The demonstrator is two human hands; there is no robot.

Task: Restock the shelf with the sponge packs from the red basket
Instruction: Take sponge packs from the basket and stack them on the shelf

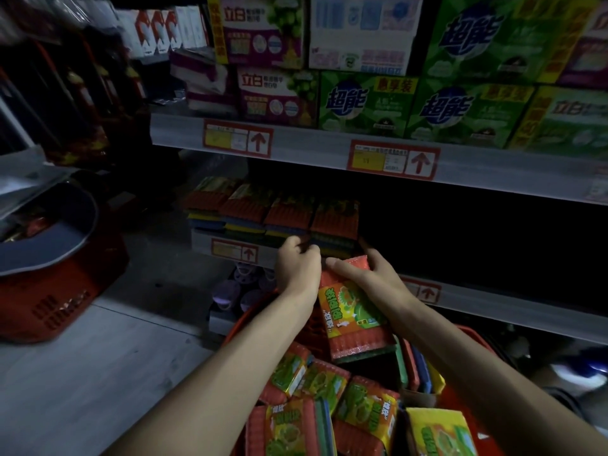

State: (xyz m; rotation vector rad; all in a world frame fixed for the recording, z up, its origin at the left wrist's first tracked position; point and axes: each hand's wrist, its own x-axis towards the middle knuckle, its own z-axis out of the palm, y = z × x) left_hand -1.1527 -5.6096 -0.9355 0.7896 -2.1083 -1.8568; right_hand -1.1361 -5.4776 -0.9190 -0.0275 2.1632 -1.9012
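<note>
Both bare forearms are stretched forward and upward from the lower edge of the view, with the wrists drawn close together. The left hand [297,264] is seen from the back, its fingers curled under; whether anything is held in them cannot be told. The right hand [368,274] is wrapped round the upper end of a sponge pack [353,311], the thumb laid across its top face.

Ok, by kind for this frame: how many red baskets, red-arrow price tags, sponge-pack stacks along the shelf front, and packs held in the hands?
Red baskets: 2
Red-arrow price tags: 4
Sponge-pack stacks on the shelf front: 4
Held sponge pack, in the right hand: 1
Total: 11
</note>
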